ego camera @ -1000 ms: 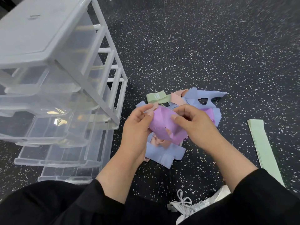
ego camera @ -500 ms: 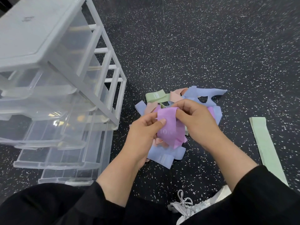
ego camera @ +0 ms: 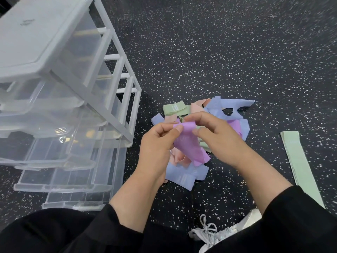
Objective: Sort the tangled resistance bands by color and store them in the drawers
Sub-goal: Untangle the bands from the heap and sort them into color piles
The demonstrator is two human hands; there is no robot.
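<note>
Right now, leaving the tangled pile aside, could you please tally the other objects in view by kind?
Drawer unit: 1
Purple band, pinched by left hand and right hand: 1
Flat green band: 1
White shoe: 1
Total: 4

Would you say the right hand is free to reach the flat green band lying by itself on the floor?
Probably not yet. The right hand is pinching the purple band together with the left hand. The flat green band lies uncovered on the floor to its right, so letting go would leave the way clear.

left hand (ego camera: 156,143), right hand (ego camera: 217,137), fingers pinching
</note>
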